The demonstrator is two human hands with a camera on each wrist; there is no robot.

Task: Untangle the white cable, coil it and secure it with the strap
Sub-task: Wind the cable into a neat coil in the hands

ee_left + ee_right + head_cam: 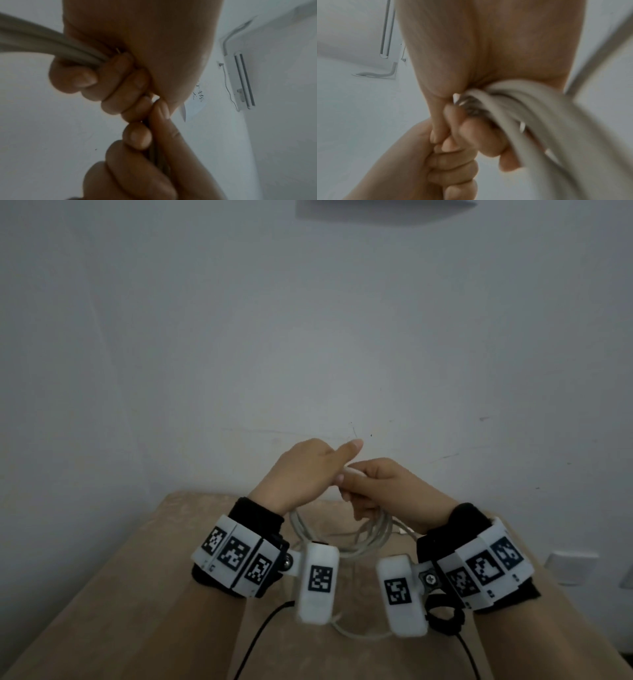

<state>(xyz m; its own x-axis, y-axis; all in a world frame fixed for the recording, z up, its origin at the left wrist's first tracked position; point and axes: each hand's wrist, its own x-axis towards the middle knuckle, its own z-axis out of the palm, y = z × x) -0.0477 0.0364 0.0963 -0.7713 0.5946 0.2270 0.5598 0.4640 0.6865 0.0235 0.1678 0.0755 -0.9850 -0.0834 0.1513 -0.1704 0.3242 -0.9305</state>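
Left hand clenched on the white cable bundle; right hand clamps it at three o'clock. Coil hangs beneath, above the table. Risk: loosened fingers would spill loops, retangling them. Strap unseen.

Tan wood-look table fills the bottom of the frame, far edge against the wall. A loop of white cable lies on it at bottom centre (partly hidden by the wrist units), thin black cords beside it.
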